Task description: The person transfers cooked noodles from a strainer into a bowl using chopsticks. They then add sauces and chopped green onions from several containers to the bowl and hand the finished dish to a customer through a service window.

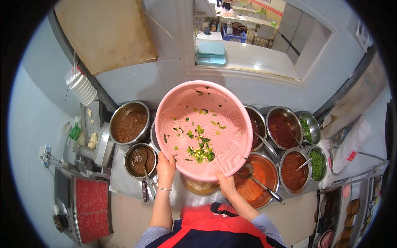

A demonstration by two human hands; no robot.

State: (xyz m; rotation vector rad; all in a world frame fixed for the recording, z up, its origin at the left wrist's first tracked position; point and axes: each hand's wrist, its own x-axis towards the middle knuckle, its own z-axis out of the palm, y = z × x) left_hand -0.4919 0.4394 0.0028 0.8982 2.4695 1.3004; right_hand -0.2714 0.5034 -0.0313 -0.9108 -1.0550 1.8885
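A pink plastic colander (231,136) is held up in front of me, above a metal counter (118,167). My left hand (166,169) grips its rim at the lower left, and my right hand (225,183) grips the rim at the lower right. Chopped green vegetable pieces (203,152) lie in a small heap on its lower inner side, with loose bits scattered up the wall. Partly hidden beneath the colander is a round container (198,187) with pale contents. Close to my right hand stands a large pot of orange-red sauce (257,176) with a ladle (263,186) in it.
Left are pots of brown sauce (131,124), a smaller pot with a ladle (136,158) and a knife (145,191). Right are red sauce pots (283,130) and bowls of chopped greens (316,164). A light-blue scale (211,54) sits on the hatch sill.
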